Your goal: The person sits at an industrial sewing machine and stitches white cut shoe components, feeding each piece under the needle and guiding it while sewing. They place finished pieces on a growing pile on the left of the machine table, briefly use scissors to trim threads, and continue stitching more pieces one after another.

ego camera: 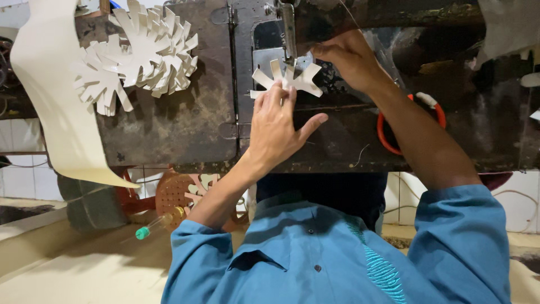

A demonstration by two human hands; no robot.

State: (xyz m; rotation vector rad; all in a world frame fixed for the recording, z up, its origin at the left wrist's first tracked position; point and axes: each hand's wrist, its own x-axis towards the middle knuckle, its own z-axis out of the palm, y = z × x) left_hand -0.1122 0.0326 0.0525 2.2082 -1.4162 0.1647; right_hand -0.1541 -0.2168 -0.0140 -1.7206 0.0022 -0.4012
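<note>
Dark worn sewing machine table (169, 124) fills most of the view, seen from above the person's head, blue shirt sleeves at the bottom. A long white sheet strip (50, 95) hangs off the table's far left edge and curls toward the floor. On the table top left sits a pile of white cut pieces (140, 53), fan-shaped with slotted fingers, stacked loosely and overlapping. An orange ring (388, 141) lies on the table right of centre, partly hidden under the right forearm. On the floor below, an orange perforated stool (174, 194) and a small green-capped bottle (147, 229).

The white fan piece (288, 80) lies flat on the metal plate of the machine, directly under the needle bar (289, 31). Left hand (278, 126) rests flat on the piece's near edge, fingers spread and pressing down, thumb out to the side, nothing gripped. Right hand (350, 59) pinches the piece's far right tabs, fingers curled narrow around them.

The piece looks light, thin and semi-stiff, like foam or synthetic sheet; probably bends easily and tabs could crease. Best held flat by the solid centre band, not the loose tabs, fingers clear of the needle.
</note>
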